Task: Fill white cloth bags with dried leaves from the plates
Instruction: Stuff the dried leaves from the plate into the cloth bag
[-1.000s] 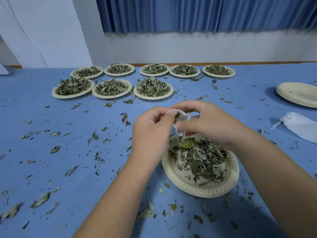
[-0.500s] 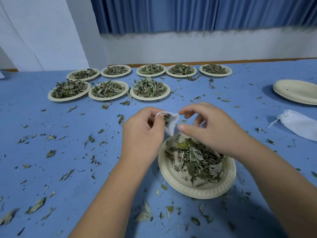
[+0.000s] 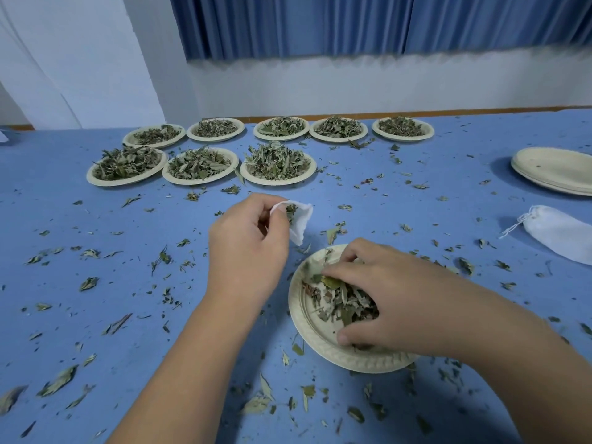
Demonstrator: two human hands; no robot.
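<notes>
My left hand (image 3: 248, 248) pinches the mouth of a small white cloth bag (image 3: 299, 221) and holds it above the blue table, just left of the near plate; a few leaves show in its opening. The near paper plate (image 3: 312, 328) holds a heap of dried leaves (image 3: 339, 304). My right hand (image 3: 384, 296) lies on that heap with its fingers curled round a bunch of leaves. Much of the heap is hidden under this hand.
Several paper plates heaped with dried leaves (image 3: 201, 165) stand in two rows at the back. A stack of empty plates (image 3: 557, 169) lies at the far right, and a filled white bag (image 3: 557, 232) with a drawstring lies below it. Loose leaves litter the blue table (image 3: 96, 315).
My right hand has left the bag's mouth and dropped onto the leaves on the near plate. My left hand now holds the bag alone.
</notes>
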